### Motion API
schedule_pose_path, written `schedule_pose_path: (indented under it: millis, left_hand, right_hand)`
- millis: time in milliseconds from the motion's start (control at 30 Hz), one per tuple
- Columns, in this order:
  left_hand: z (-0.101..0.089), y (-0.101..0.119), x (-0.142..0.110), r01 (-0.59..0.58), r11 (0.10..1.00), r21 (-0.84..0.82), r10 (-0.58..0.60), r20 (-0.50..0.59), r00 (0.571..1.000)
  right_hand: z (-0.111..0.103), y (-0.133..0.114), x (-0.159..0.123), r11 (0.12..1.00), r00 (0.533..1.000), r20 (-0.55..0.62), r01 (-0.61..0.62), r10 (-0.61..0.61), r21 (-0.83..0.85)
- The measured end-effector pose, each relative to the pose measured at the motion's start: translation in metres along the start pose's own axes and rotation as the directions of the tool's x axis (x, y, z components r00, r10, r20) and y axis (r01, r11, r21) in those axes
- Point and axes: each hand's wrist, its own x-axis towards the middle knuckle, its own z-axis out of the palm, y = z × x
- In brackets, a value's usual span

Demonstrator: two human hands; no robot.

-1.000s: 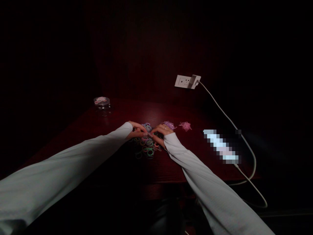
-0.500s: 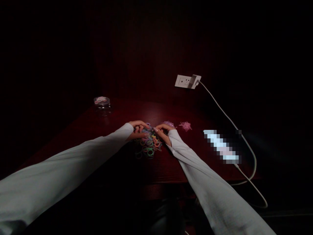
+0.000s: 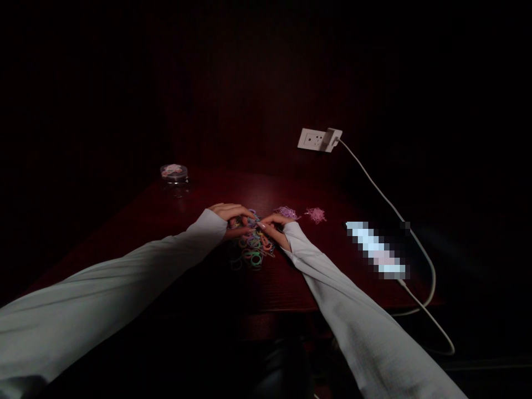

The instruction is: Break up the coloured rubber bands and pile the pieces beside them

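Observation:
A loose pile of small coloured elastic bands (image 3: 254, 256) lies on the dark red table, green, orange, yellow and bluish among them. Over its left and far side my left hand (image 3: 233, 215) is curved, its fingers and thumb tips drawn close together. My right hand (image 3: 275, 224) comes in from the right, with thumb and forefinger pinched almost against the left fingertips. Whatever lies between the tips is too small and dim to make out. Just beyond the right hand is a little heap of purple bands (image 3: 286, 212), and right of that a heap of pink bands (image 3: 316, 215).
A round clear container (image 3: 174, 173) with a pinkish label stands at the far left of the table (image 3: 274, 293). On the right lies a lit, blurred-out phone (image 3: 376, 249). Its white cable (image 3: 384, 194) loops up to a charger in the wall socket (image 3: 312, 139).
My left hand has rolled forward, its fingers straighter and flatter over the pile. The right fingertips have shifted slightly left, uncovering more of the purple heap.

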Motion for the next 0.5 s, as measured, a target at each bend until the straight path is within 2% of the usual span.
schedule_pose_path:
  millis: [300, 500]
  left_hand:
    - [0.009, -0.017, -0.002, -0.039, 0.999, 0.012, 0.039, -0.016, 0.999]
    - [0.009, -0.015, -0.003, -0.075, 0.996, 0.053, 0.077, -0.035, 0.996]
  right_hand:
    - [-0.004, -0.02, -0.008, 0.995, 0.996, 0.03, -0.09, 0.089, 0.036]
    - [-0.004, -0.03, -0.007, 0.991, 0.992, 0.032, -0.121, 0.119, 0.065]
